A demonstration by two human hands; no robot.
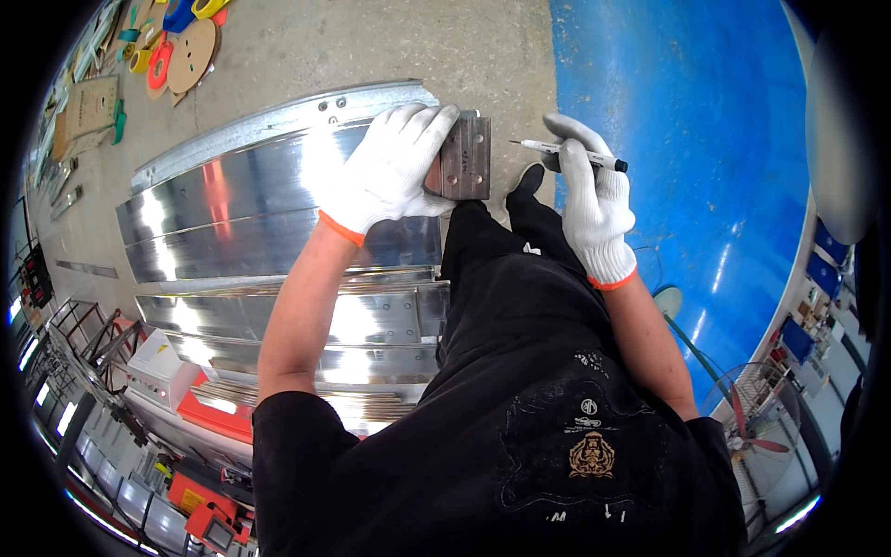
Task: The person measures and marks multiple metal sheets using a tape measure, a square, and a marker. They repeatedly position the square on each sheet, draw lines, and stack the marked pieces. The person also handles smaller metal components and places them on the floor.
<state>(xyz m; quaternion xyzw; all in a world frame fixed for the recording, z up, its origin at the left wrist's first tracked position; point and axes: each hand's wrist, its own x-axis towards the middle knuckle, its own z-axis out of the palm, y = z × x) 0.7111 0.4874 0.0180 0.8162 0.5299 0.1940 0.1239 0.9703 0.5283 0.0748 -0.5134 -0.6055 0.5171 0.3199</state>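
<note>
My left hand [394,167], in a white knit glove with an orange cuff, grips a dark metal block [473,153] with several round holes. The fingers lie over its left side, so part of it is hidden. The block is at the right end of a shiny metal sheet [269,213]; whether it touches the sheet I cannot tell. Over to the right, apart from the metal, my right hand [596,209] wears a matching glove. It holds a white marker pen [601,161] with a black end, its thin tip directed left toward the block.
A galvanized rail [269,128] lies beyond the sheet. More metal panels [371,316] are stacked nearer me. Tape rolls and a cardboard disc [195,54] lie at the far left. Blue flooring [687,121] stretches along the right, with a fan [752,422] nearby. A red machine [209,529] stands lower left.
</note>
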